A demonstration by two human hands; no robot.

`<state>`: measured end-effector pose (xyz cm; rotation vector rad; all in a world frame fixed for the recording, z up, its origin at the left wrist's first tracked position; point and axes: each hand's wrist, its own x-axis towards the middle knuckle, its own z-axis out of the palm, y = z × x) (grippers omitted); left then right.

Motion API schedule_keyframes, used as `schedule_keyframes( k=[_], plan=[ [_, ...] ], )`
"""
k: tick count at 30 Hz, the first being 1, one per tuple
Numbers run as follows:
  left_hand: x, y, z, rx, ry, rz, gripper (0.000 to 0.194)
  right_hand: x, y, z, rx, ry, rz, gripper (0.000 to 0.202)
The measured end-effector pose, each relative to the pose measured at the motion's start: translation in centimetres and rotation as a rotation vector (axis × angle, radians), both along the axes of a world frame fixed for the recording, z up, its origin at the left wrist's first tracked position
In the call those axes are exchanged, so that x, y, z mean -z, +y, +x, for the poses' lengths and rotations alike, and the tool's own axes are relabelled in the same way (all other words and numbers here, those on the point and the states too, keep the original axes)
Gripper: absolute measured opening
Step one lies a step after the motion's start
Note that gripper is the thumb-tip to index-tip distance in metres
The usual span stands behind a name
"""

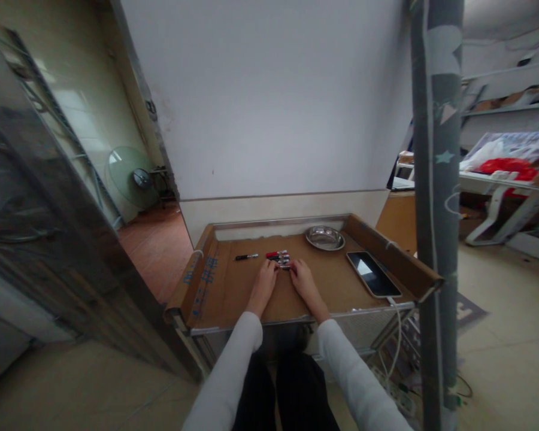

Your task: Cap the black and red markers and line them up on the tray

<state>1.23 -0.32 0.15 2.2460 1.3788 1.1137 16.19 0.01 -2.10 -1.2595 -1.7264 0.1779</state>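
Both of my hands rest low over the middle of a cardboard-lined table (233,287). Between my left hand (266,278) and my right hand (302,276) lies a small dark and silver pen-like piece (285,267), its ends pinched in the fingertips of each hand. Just beyond it, several similar short pieces lie side by side, one of them red (276,254). Another black and silver piece (246,257) lies apart from these, to the left. The exact kind of these pieces is too small to tell.
A round metal dish (324,237) sits at the back right of the table. A phone (374,275) with a white cable (399,335) lies at the right. Raised cardboard walls edge the sides, and a wrapped grey post (436,239) stands to the right.
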Motion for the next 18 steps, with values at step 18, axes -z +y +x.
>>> schedule_keyframes(
  k=[18],
  plan=[
    [-0.8,1.3,-1.9,-0.48,0.087,0.166,0.023,-0.2,-0.2,0.2,0.115,0.212,-0.024,0.014]
  ],
)
